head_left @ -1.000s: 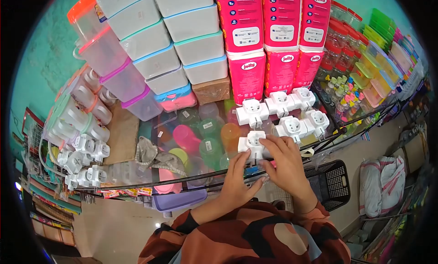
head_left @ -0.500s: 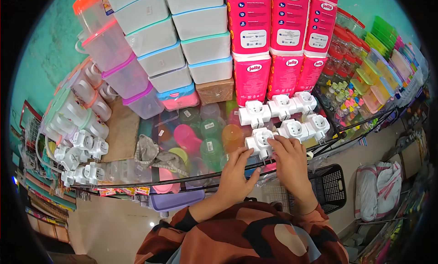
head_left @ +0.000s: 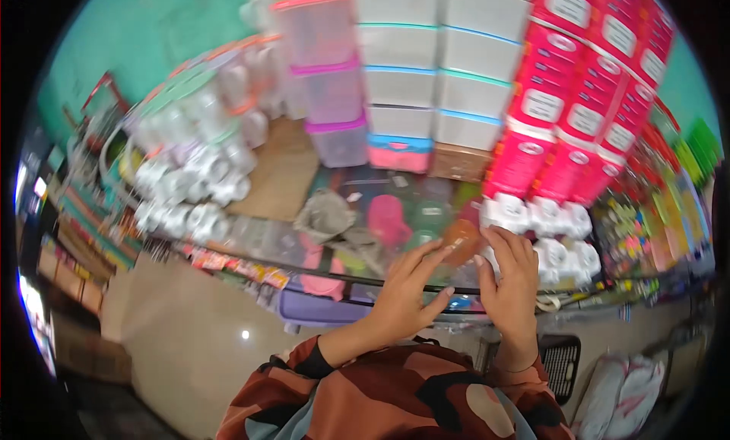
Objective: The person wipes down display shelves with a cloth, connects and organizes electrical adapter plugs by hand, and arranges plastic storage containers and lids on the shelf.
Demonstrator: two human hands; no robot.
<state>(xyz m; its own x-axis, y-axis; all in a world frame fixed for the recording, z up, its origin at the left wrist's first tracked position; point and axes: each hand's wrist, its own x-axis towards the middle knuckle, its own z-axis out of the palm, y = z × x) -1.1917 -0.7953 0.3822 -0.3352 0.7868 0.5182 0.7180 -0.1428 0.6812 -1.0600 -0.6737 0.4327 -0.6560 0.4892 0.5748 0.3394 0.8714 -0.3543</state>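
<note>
Nearest, at 6 o'clock, a sleeve (head_left: 395, 387) of soft cloth patterned in rust, black and cream. Above it both hands rest at the front edge of a glass-topped bench (head_left: 266, 246), just right of centre. The left hand (head_left: 403, 295) lies flat with fingers spread and apart, holding nothing, fingertips towards an orange tumbler (head_left: 460, 238) seen through the glass. The right hand (head_left: 513, 288) stands beside it at 4 o'clock, fingers loosely curved against the nearest white plug adapter; the blur hides whether they grip it or only touch it.

That adapter belongs to a cluster of white plug adapters (head_left: 559, 238), blocky moulded plastic with round sockets, set in two rows at 3 o'clock. Judging by this, the right-hand group is nearly arranged. A second heap of white adapters (head_left: 186, 204) at 9 o'clock sits untidy, so that looks like the part left.

Between them lies a crumpled grey rag (head_left: 327, 216) over pink and green plastic cups under the glass. Farther back, at 12 o'clock, stacked rectangular storage boxes (head_left: 426, 83), translucent with coloured lids, and at 2 o'clock glossy pink packets (head_left: 578, 121).
</note>
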